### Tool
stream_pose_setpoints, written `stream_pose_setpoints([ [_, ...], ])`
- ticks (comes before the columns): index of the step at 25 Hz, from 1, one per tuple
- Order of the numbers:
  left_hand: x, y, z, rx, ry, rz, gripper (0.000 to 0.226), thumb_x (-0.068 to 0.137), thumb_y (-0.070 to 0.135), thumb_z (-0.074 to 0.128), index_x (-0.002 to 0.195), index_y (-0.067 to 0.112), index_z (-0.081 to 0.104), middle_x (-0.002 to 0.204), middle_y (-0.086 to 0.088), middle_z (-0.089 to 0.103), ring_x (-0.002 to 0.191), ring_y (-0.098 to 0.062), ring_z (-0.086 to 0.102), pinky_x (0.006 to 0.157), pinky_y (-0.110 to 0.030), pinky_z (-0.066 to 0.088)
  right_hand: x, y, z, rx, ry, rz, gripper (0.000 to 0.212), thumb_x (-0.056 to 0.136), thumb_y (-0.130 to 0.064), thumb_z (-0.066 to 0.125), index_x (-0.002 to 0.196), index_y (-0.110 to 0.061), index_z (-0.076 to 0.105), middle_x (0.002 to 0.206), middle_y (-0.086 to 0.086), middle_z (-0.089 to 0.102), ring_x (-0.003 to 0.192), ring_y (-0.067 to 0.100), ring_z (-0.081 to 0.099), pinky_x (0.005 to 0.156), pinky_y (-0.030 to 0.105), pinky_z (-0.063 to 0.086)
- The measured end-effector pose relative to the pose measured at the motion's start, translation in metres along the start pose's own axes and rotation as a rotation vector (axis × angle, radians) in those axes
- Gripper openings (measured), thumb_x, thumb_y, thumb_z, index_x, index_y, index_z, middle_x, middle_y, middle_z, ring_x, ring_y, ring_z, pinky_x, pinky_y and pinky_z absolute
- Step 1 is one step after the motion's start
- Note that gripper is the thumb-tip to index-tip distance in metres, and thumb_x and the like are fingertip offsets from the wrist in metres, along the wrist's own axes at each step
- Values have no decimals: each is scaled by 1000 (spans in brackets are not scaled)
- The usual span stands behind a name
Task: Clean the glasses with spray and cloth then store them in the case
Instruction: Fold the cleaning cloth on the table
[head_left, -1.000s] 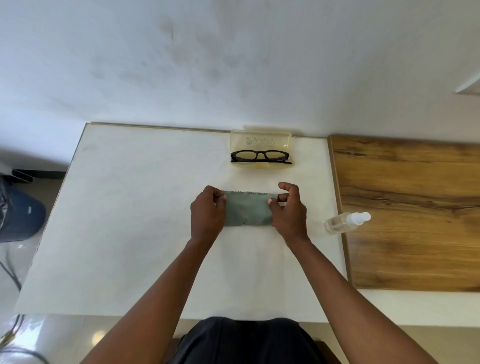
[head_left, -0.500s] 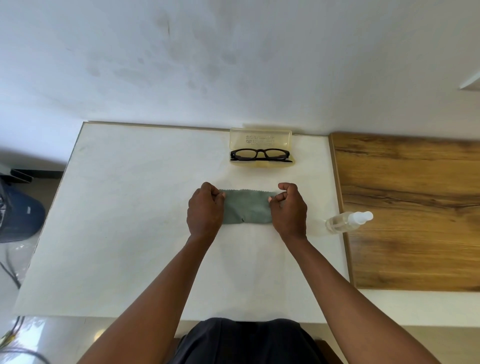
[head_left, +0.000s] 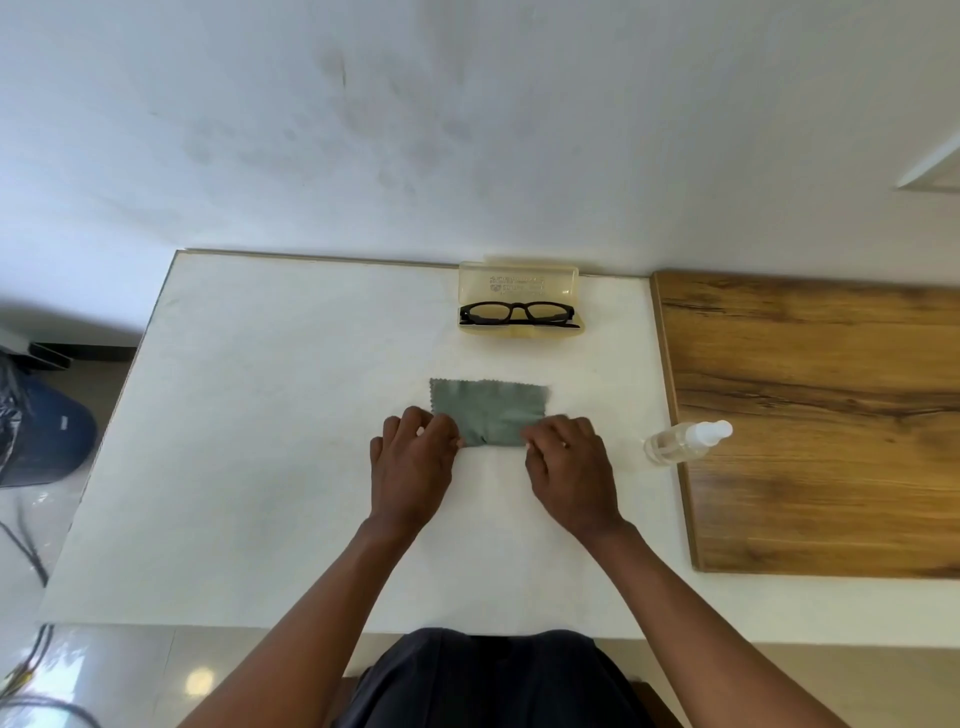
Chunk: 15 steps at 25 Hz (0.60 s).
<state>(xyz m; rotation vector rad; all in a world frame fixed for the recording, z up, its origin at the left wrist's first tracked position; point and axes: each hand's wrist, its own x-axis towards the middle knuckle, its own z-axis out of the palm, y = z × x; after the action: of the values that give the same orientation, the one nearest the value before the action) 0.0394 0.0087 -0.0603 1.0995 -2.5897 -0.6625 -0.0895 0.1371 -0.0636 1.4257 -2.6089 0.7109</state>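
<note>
A white table (head_left: 234, 467) stands against a plain white wall (head_left: 467, 130) with faint smudges. A wooden board (head_left: 810, 415) adjoins its right side. Left, on glossy floor (head_left: 31, 519), sits something dark blue (head_left: 52, 441), perhaps a bin.

One pair of glasses (head_left: 518, 313), one case (head_left: 518, 281), one cloth (head_left: 489, 410), one spray bottle (head_left: 685, 442), two hands (head_left: 414, 466)
</note>
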Motion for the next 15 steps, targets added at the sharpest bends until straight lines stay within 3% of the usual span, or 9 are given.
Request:
stream_pose_setpoints([
  [5,-7,-8,-4,8,-14,-39,8,81,16,68,85,13,62,86,-5,55,82,-30,50,69,-33,29,-18,4,-2,-165,-44,-80,32,73,-13,44,89,-18,71,85,-2,66,73,23,56,56,29,40],
  [10,-14,-17,-9,190,58,258,28,72,9,75,91,23,59,92,5,65,88,-22,47,70,-34,28,-14,6,-9,-184,-7,-167,19,70,-9,58,84,-18,67,84,-4,66,81,18,50,64,29,28],
  [12,-12,-19,-11,292,77,363,29,71,3,67,89,25,59,88,10,66,90,-20,53,73,-35,25,-12,6,-8,-217,-7,-198,23,64,-3,65,80,-20,65,74,-6,63,77,19,53,64,29,27],
  [15,-11,-17,-14,344,66,481,38,73,-9,34,83,22,54,72,4,59,71,-22,59,69,-33,24,-9,4,-8,-278,-25,-257,26,60,4,63,71,-20,58,63,-4,53,69,21,49,62,30,26],
])
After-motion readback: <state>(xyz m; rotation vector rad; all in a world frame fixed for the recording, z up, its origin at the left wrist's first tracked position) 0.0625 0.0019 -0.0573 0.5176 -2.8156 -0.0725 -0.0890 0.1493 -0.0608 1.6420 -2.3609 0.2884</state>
